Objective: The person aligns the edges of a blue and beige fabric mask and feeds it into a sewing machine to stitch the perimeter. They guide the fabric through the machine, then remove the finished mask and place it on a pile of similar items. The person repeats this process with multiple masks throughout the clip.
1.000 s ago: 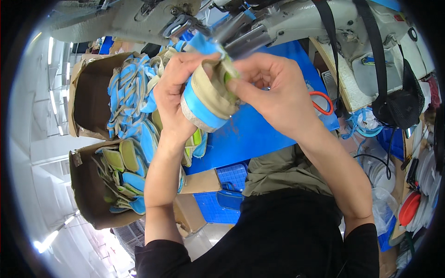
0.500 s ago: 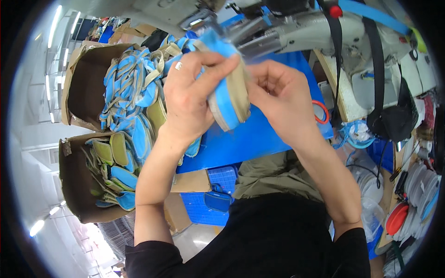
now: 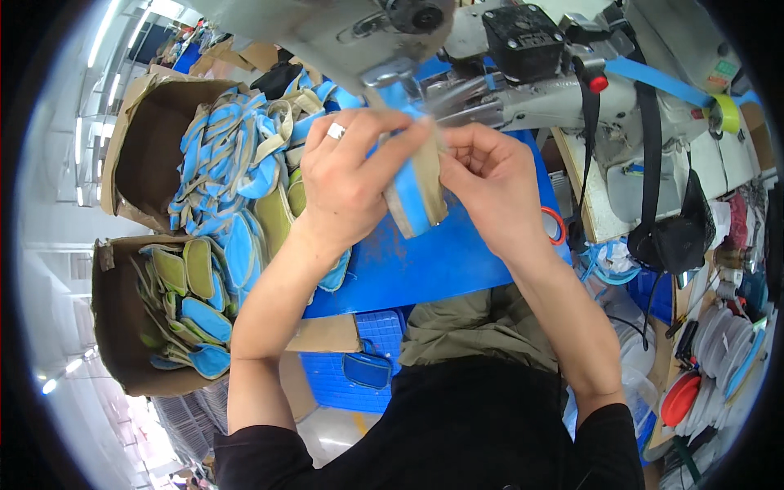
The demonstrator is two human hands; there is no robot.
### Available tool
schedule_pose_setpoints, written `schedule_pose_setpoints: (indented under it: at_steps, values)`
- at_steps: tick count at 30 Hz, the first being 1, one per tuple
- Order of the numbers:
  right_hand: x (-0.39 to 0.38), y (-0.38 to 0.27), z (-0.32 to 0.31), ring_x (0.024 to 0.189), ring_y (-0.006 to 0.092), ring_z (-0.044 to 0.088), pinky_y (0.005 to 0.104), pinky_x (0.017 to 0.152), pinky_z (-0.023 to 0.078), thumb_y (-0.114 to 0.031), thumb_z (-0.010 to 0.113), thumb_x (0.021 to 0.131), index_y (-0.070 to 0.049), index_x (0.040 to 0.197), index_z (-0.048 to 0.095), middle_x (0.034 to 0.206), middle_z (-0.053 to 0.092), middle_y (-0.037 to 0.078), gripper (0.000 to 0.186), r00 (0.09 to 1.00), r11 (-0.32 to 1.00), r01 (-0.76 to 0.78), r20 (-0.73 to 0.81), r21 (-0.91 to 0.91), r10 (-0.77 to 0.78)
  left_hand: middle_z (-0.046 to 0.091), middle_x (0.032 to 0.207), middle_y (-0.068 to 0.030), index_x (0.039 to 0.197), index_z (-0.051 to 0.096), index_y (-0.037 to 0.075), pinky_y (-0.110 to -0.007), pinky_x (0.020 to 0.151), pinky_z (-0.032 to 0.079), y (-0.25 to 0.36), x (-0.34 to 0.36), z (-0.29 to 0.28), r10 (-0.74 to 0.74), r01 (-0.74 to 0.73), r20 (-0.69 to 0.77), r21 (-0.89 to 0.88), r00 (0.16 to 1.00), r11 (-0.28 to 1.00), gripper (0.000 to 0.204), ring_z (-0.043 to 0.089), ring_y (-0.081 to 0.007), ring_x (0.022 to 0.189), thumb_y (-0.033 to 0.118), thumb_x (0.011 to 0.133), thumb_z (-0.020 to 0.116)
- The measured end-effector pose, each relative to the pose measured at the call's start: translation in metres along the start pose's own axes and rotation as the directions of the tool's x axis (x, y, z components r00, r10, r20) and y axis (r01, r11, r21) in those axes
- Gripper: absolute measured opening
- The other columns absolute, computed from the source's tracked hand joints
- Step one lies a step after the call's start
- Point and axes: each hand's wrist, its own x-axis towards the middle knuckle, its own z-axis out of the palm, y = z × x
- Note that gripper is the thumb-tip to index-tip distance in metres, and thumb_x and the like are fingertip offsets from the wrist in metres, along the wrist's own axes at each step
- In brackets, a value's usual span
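Note:
A beige and blue fabric strip point(image 3: 414, 196), bent into a loop with a zipper-like edge, hangs between my hands, its upper end close under the head of a sewing machine point(image 3: 392, 73). My left hand point(image 3: 347, 167), with a ring on one finger, pinches the strip from the left, thumb and fingers pressed together. From the right, my right hand point(image 3: 490, 175) grips the strip's edge between thumb and curled fingers. Motion blurs the cloth at the fingertips. Below both hands lies the blue work surface point(image 3: 392, 278).
To the left, one cardboard box point(image 3: 147, 155) stands beside a heap of blue and beige strips point(image 3: 224, 155); another box point(image 3: 114, 327) holds blue and green fabric pieces point(image 3: 208, 318). Red-handled scissors point(image 3: 557, 224) lie at the table's right edge. Black straps point(image 3: 590, 147) hang from the machine.
The view has shifted slightly, showing more of the machine. Both hands keep hold of the strip, which now hangs narrower and is turned a little.

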Motion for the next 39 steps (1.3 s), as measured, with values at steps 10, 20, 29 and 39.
schedule_pose_setpoints:
  at_steps: [10,20,29,39]
  values:
    - [0.003,0.005,-0.003,0.078,0.0094,0.068,0.0265,0.069,0.056,-0.007,0.076,0.089,0.004,0.104,0.074,0.088,0.075,0.007,0.019,0.991,0.988,0.131,0.022,-0.082,-0.130,0.075,0.106,-0.0086,0.113,0.075,0.001,-0.032,0.090,0.053,-0.008,-0.006,0.003,-0.489,0.496,0.225,-0.676,0.843,0.545,0.031,0.071,-0.0185,0.099,0.008,0.083,0.079]
    - [0.002,0.014,-0.002,0.074,0.0071,0.065,0.0218,0.059,0.051,-0.006,0.076,0.091,0.005,0.104,0.074,0.086,0.074,0.007,0.017,0.998,0.998,0.060,0.020,0.020,-0.061,0.074,0.109,-0.0089,0.118,0.074,0.001,-0.031,0.089,0.052,-0.021,-0.007,0.001,-0.338,0.424,0.267,-0.690,0.903,0.586,0.035,0.069,-0.0189,0.099,0.015,0.085,0.078]
    - [0.001,0.017,-0.002,0.077,0.0082,0.066,0.0237,0.066,0.053,-0.006,0.077,0.090,0.006,0.102,0.074,0.086,0.074,0.007,0.017,0.996,0.996,0.090,-0.005,0.023,-0.089,0.075,0.105,-0.0082,0.111,0.077,0.006,-0.032,0.090,0.051,-0.001,0.003,-0.011,-0.265,0.300,0.149,-0.329,0.953,0.895,0.031,0.071,-0.0208,0.099,0.013,0.081,0.082]
    - [0.000,0.015,-0.002,0.072,0.0059,0.064,0.0231,0.060,0.049,-0.005,0.075,0.088,0.003,0.099,0.074,0.085,0.075,0.007,0.014,0.996,0.992,0.076,-0.047,-0.097,-0.081,0.069,0.092,0.0015,0.100,0.080,0.013,-0.035,0.065,0.040,0.003,0.000,0.001,0.024,-0.022,-0.027,0.063,0.999,0.998,0.032,0.065,-0.0184,0.080,0.018,0.069,0.073]
